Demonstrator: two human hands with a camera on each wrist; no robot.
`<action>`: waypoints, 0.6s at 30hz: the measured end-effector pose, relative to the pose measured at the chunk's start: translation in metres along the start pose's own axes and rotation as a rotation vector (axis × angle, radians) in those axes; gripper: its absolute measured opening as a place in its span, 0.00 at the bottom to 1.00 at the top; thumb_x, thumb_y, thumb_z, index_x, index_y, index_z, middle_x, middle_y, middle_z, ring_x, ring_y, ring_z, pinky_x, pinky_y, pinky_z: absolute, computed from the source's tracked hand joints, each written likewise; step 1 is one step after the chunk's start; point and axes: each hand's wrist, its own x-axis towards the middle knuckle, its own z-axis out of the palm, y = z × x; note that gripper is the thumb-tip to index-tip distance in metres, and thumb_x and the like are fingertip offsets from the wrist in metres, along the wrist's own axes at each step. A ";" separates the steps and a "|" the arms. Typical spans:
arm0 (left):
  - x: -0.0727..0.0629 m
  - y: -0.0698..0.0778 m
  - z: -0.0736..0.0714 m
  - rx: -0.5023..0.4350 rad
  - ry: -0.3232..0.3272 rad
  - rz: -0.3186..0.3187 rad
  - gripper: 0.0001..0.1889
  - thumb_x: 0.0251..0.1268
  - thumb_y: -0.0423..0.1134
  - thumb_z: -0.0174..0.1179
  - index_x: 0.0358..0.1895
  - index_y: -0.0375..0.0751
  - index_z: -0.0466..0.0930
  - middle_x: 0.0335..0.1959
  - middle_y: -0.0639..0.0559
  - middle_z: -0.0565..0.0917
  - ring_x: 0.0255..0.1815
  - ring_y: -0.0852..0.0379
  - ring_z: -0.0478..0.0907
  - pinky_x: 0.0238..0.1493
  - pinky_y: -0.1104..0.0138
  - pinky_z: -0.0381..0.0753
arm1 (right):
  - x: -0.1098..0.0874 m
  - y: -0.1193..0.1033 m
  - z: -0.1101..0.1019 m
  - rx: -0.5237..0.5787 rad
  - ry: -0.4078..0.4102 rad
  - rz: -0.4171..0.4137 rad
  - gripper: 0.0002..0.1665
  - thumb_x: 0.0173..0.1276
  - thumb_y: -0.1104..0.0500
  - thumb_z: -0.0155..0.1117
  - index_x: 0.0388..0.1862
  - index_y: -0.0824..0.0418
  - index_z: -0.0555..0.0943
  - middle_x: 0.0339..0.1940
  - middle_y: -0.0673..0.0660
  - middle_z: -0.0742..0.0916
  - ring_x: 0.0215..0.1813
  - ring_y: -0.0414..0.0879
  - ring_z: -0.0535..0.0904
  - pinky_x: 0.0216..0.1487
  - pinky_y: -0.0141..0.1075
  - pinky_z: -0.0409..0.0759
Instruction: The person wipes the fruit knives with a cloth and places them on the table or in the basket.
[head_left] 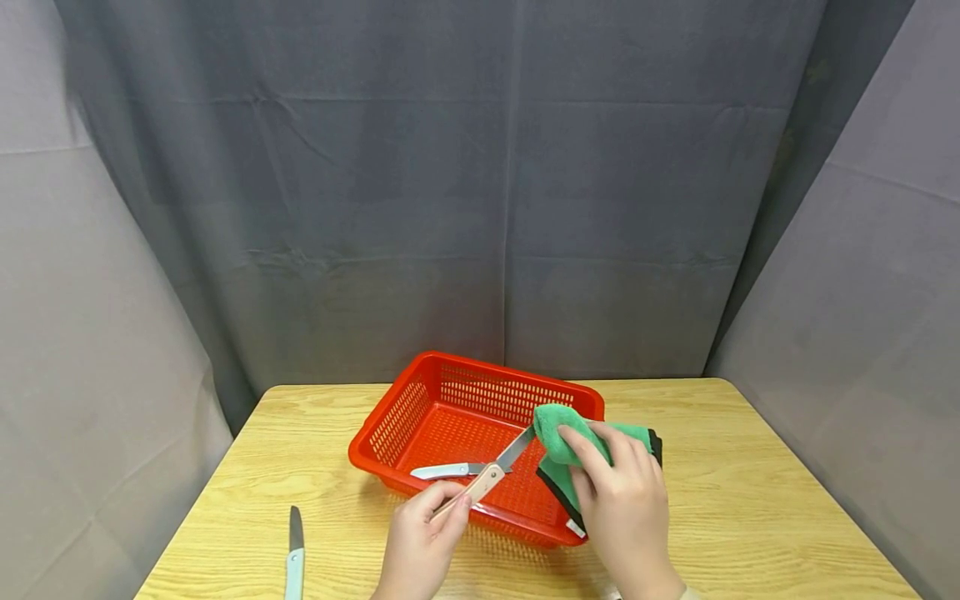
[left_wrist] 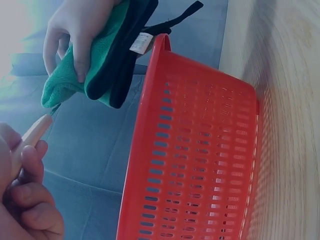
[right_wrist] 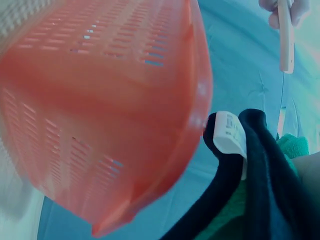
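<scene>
gripping the tan knife (head_left: 486,482) by its handle, the left hand (head_left: 426,529) is at the near side of the red basket (head_left: 480,371), its thumb and fingers closed round the handle with no gap left. the knife is unfolded and held in the air above the basket, its blade slanting up and away to the right, and the tip end goes out of sight at the green cloth (head_left: 558,433)

the right hand (head_left: 626,492) pinches that cloth, fingers bent over the top and thumb coming in from the other side, so only a fold of fabric fits between them. the cloth is bunched near the blade and hangs loose below, with black edging and a white label (head_left: 575,527) at its lower corner, by the basket's right end; whether it touches the rim i cannot tell

inside the basket lies a white knife (head_left: 442,471), also unfolded, its handle to the left and its blade to the right, partly hidden by the tan one. a blue knife (head_left: 295,554) lies open on the wooden table (head_left: 750,500), left of the basket and apart from it, blade pointing away from the person, handle cut off by the lower edge of the head view. behind the table hangs a grey curtain (head_left: 375,167)
</scene>
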 end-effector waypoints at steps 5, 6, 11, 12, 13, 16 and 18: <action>0.000 0.001 -0.001 0.011 -0.016 -0.051 0.09 0.63 0.30 0.69 0.34 0.52 0.86 0.20 0.66 0.77 0.21 0.73 0.68 0.22 0.75 0.71 | 0.003 0.001 -0.004 0.000 0.026 -0.002 0.25 0.58 0.68 0.69 0.53 0.49 0.88 0.49 0.63 0.87 0.47 0.63 0.83 0.42 0.57 0.80; 0.000 0.001 -0.001 0.015 -0.016 -0.054 0.09 0.63 0.30 0.68 0.34 0.52 0.86 0.21 0.66 0.77 0.21 0.73 0.68 0.22 0.75 0.71 | 0.003 0.001 -0.005 0.003 0.034 -0.014 0.25 0.58 0.68 0.69 0.53 0.49 0.88 0.49 0.63 0.87 0.46 0.63 0.83 0.42 0.57 0.80; 0.001 0.001 0.000 0.020 -0.017 -0.055 0.08 0.64 0.30 0.68 0.34 0.50 0.86 0.21 0.65 0.78 0.22 0.72 0.69 0.23 0.74 0.72 | 0.003 -0.003 -0.006 0.020 0.047 -0.071 0.23 0.59 0.66 0.64 0.53 0.50 0.88 0.48 0.63 0.87 0.44 0.62 0.83 0.40 0.56 0.81; 0.001 0.000 0.000 0.022 -0.019 -0.057 0.08 0.64 0.30 0.68 0.34 0.50 0.86 0.21 0.65 0.78 0.22 0.72 0.69 0.23 0.74 0.72 | 0.003 -0.004 -0.006 0.027 0.048 -0.080 0.23 0.60 0.65 0.63 0.53 0.50 0.88 0.48 0.63 0.87 0.43 0.62 0.83 0.40 0.55 0.81; 0.001 0.000 0.000 0.025 -0.019 -0.056 0.08 0.64 0.30 0.68 0.35 0.50 0.86 0.21 0.64 0.78 0.22 0.72 0.69 0.23 0.74 0.72 | 0.002 -0.005 -0.006 0.034 0.047 -0.087 0.23 0.60 0.65 0.62 0.54 0.50 0.88 0.47 0.63 0.87 0.43 0.61 0.83 0.40 0.55 0.81; 0.000 0.001 -0.001 0.037 -0.016 -0.049 0.07 0.64 0.31 0.68 0.35 0.50 0.86 0.21 0.64 0.78 0.23 0.72 0.69 0.23 0.73 0.72 | 0.001 -0.009 -0.004 0.055 0.060 -0.113 0.20 0.65 0.61 0.58 0.53 0.49 0.88 0.47 0.62 0.88 0.42 0.60 0.83 0.38 0.55 0.81; 0.000 0.001 -0.001 0.044 -0.013 -0.046 0.07 0.65 0.31 0.68 0.35 0.50 0.86 0.21 0.64 0.77 0.23 0.72 0.69 0.23 0.73 0.72 | 0.000 -0.011 -0.002 0.061 0.061 -0.126 0.18 0.73 0.58 0.53 0.52 0.49 0.88 0.47 0.61 0.88 0.42 0.60 0.83 0.38 0.54 0.81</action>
